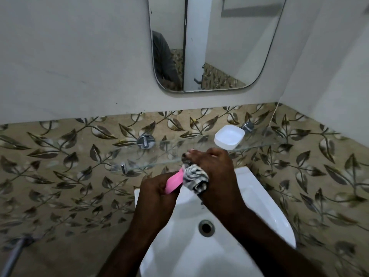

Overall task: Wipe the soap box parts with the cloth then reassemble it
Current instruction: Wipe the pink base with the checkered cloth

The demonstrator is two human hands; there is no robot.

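Observation:
My left hand [157, 188] grips a pink soap box part [174, 181] above the back of the white sink [259, 196]. My right hand [215, 166] holds a bunched black-and-white patterned cloth [194, 177] against the pink part's upper end. A white soap box part [229, 137] sits open side up on the glass shelf [139, 158], just behind my right hand. Much of the pink part is hidden by my fingers and the cloth.
The glass shelf hangs on chrome brackets [145, 141] along the leaf-patterned tiles. A mirror [209, 43] is mounted on the wall above. The sink's drain [206, 227] lies below my hands. A metal pipe [14, 254] runs at the lower left.

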